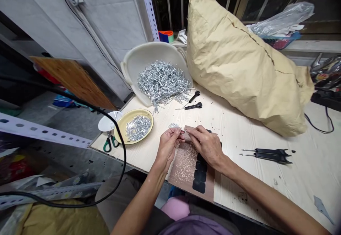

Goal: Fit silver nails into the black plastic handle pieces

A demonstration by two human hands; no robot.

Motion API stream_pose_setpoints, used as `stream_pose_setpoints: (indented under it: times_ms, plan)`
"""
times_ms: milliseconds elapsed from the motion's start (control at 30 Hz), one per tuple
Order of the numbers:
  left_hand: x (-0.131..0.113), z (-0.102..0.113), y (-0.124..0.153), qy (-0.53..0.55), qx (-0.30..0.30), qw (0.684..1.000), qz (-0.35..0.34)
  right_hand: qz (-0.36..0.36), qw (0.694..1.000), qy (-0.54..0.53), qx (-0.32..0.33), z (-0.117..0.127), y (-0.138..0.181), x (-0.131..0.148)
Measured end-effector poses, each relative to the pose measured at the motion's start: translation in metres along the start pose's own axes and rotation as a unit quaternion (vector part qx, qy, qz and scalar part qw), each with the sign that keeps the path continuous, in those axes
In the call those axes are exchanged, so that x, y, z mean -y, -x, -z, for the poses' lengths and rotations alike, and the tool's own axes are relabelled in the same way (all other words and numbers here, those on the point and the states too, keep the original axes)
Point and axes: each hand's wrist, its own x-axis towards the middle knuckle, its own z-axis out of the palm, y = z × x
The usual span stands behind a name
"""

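Observation:
Over a brown board (179, 176), my left hand (169, 143) is closed in a pinch, with the end of a thin metal pin (182, 132) showing at its fingertips. My right hand (207, 145) meets it there, thumb and forefinger pressed together; whatever they hold is too small to make out. Worn pale specks cover the board, and a row of black rounded-square pads (199, 175) runs along it, partly under my right hand. Just beyond my fingers lies a small heap of shiny metal bits (173, 125).
A tipped white basin (130, 59) spills metal pins (162, 82). Left stand a yellow dish (148, 116) of small metal pieces and green-handled scissors (107, 145). Black-handled tools (194, 106) lie behind, similar tools (269, 155) at right. A large paper sack (239, 60) fills the back; a black cable (124, 156) hangs left.

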Motion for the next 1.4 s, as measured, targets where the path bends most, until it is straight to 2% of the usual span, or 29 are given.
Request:
stream_pose_setpoints:
  times_ms: [300,533,733,867,1000,1067,1200,1300,1400]
  plan:
    - [0.0,0.002,0.005,0.035,0.02,0.999,0.013,0.005,0.999,0.052,0.001,0.002,0.003,0.001]
    - [0.004,0.006,0.003,-0.072,-0.001,0.996,-0.059,0.024,0.995,0.098,0.009,0.005,0.004,0.002]
    - [0.008,0.006,0.0,-0.081,0.034,0.996,-0.002,-0.005,0.999,0.038,-0.002,-0.001,0.014,-0.004]
    - [0.013,0.007,0.001,-0.125,0.044,0.991,-0.008,-0.033,0.999,0.002,0.015,-0.006,0.018,-0.008]
    - [0.016,0.008,0.001,-0.155,0.039,0.987,-0.014,-0.07,0.988,-0.119,0.068,-0.01,0.015,-0.013]
    - [0.016,0.008,0.0,-0.15,0.027,0.988,-0.011,-0.063,0.987,-0.131,0.074,-0.011,0.013,-0.014]
    - [0.015,0.008,-0.002,-0.109,0.008,0.994,0.006,-0.012,0.999,-0.004,0.052,-0.008,0.015,-0.009]
    - [0.014,0.008,-0.001,-0.099,0.014,0.995,0.01,0.034,0.994,0.105,0.022,-0.006,0.017,-0.006]
    - [0.014,0.007,0.002,-0.109,0.018,0.994,-0.01,0.038,0.994,0.098,0.011,-0.007,0.017,-0.008]
